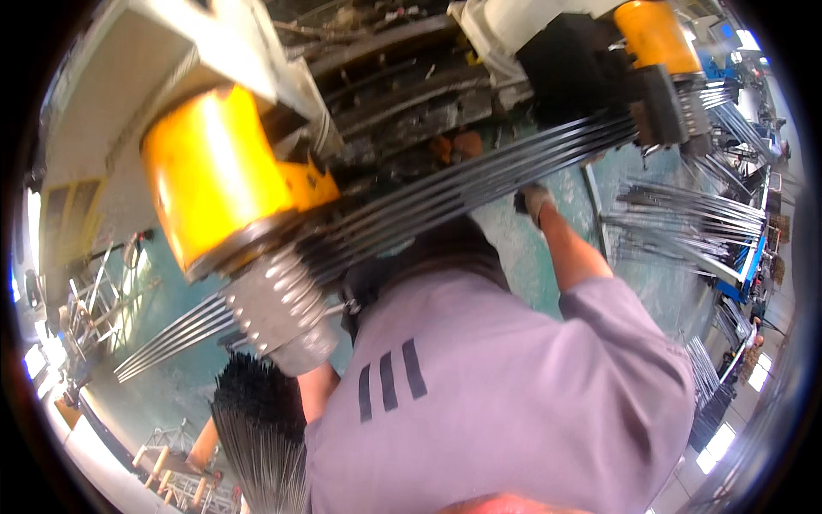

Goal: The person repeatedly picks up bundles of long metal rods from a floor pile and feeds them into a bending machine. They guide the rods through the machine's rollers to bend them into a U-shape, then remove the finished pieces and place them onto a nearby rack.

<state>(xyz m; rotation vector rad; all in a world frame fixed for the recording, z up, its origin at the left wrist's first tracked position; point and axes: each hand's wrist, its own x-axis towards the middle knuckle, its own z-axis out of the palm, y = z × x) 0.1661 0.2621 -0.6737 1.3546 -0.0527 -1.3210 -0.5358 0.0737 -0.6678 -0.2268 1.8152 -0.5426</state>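
Rods [479, 184] hide right hand [535, 201], fingers unseen

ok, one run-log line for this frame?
left hand: gloved, gripping steel rods | right hand: gloved, at rods | rods: bundle spanning yellow-capped machine heads | more rods: floor
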